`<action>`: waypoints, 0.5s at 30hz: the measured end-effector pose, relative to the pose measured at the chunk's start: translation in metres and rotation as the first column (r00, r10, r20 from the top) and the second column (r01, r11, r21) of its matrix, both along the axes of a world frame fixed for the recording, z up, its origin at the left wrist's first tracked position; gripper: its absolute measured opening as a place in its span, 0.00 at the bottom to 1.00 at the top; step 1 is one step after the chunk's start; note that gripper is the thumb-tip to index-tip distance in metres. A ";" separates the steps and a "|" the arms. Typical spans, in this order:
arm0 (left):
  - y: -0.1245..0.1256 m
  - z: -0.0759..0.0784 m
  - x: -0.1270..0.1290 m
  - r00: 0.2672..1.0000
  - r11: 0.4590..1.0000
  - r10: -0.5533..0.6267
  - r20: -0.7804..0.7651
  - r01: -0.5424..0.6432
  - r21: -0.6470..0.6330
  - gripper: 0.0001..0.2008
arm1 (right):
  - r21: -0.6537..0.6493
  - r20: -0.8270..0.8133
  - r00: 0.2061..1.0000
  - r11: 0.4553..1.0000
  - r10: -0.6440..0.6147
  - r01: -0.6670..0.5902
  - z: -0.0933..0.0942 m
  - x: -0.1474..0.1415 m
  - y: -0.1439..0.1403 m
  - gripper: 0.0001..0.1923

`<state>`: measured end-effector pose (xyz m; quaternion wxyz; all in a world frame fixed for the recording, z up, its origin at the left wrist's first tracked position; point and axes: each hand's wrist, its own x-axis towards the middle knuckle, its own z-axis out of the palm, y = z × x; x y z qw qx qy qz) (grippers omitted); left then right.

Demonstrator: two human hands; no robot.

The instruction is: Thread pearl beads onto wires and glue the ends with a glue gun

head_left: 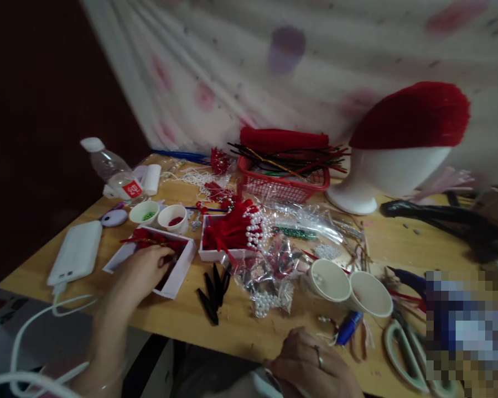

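The right hand (311, 362) lies nearest, low at the front edge of the table (240, 326), knuckles up, a ring on one finger, fingers curled under; whether they pinch anything cannot be told. Just beyond it lie a small blue tube (349, 327) and, toward the right front corner, a pair of pale-handled scissors (406, 354). The left hand (143, 271) reaches into a shallow white box (178, 276) near the left front edge, its fingers bent down among red pieces (149, 239) inside; the fingertips are hidden, so the grip there cannot be told either. Beside that box to the right lie black strips (213, 290), then a second white tray (209, 255) heaped with red tassels and strings of white pearls (255, 226). Behind the box stand two small white cups (172, 216), one with green bits, one with red. At the left edge lie a white power bank (77, 251) with its cable and, further back, a plastic bottle (112, 168). Two paper cups (351, 284) lie tipped near the middle. A red basket (282, 185) of stems sits at the back edge, beside a white foam head (382, 171) wearing a red cap.
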<state>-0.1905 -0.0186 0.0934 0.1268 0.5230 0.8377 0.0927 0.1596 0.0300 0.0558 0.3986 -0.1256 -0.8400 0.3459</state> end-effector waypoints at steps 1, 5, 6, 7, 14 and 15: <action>0.000 -0.001 -0.001 1.000 1.000 -0.007 0.008 0.007 0.002 0.14 | -0.003 0.001 1.000 1.000 0.020 -0.020 -0.002 -0.001 -0.003 0.12; -0.001 -0.006 -0.012 1.000 0.999 -0.021 0.012 0.020 0.045 0.14 | -0.049 0.013 0.996 0.995 0.083 -0.082 0.007 -0.002 -0.010 0.12; 0.000 -0.008 -0.015 0.999 0.999 -0.028 0.017 0.027 0.047 0.13 | -0.067 0.040 0.995 0.994 0.090 -0.087 0.012 -0.002 -0.011 0.12; 0.000 -0.011 -0.018 0.999 0.998 -0.033 0.023 0.032 0.046 0.12 | -0.085 0.077 0.992 0.992 0.099 -0.092 0.016 -0.002 -0.011 0.12; 0.001 -0.044 -0.045 0.999 0.998 -0.041 -0.012 0.042 0.053 0.12 | -0.044 0.109 0.991 0.997 0.074 -0.069 0.014 0.009 -0.014 0.09; -0.001 -0.049 -0.049 0.999 0.997 -0.047 -0.018 0.048 0.067 0.12 | -0.048 0.132 0.989 0.997 0.070 -0.064 0.012 0.011 -0.015 0.09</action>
